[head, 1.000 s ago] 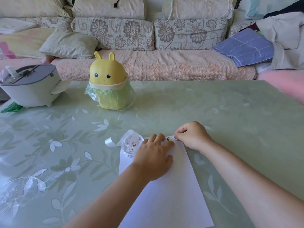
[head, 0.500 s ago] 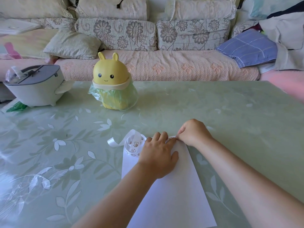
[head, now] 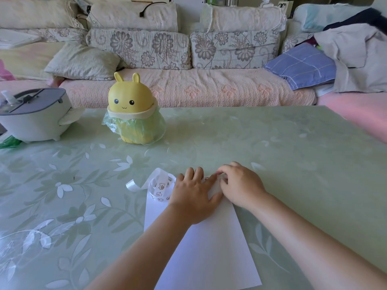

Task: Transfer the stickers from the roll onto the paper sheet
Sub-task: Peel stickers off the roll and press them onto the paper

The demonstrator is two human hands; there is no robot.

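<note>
A white paper sheet point(head: 207, 250) lies on the green floral table in front of me. At its far left corner sits a white sticker roll point(head: 160, 188) printed with small animal pictures, a loose strip curling off to the left. My left hand point(head: 193, 195) lies flat with straight fingers, pressing the unrolled strip onto the sheet's top edge. My right hand point(head: 240, 185) is just to its right, fingers curled down and pinching at the strip's end near the left fingertips. The strip between the hands is mostly hidden.
A yellow bunny-shaped bin point(head: 133, 110) with a green bag liner stands at the table's far left. A grey and white appliance point(head: 35, 116) sits at the left edge. A sofa point(head: 188, 88) with cushions runs behind the table.
My right hand has slid closer to my left hand, and its fingers now meet the left fingertips. The view has shifted slightly; the roll and sheet stay in place.
</note>
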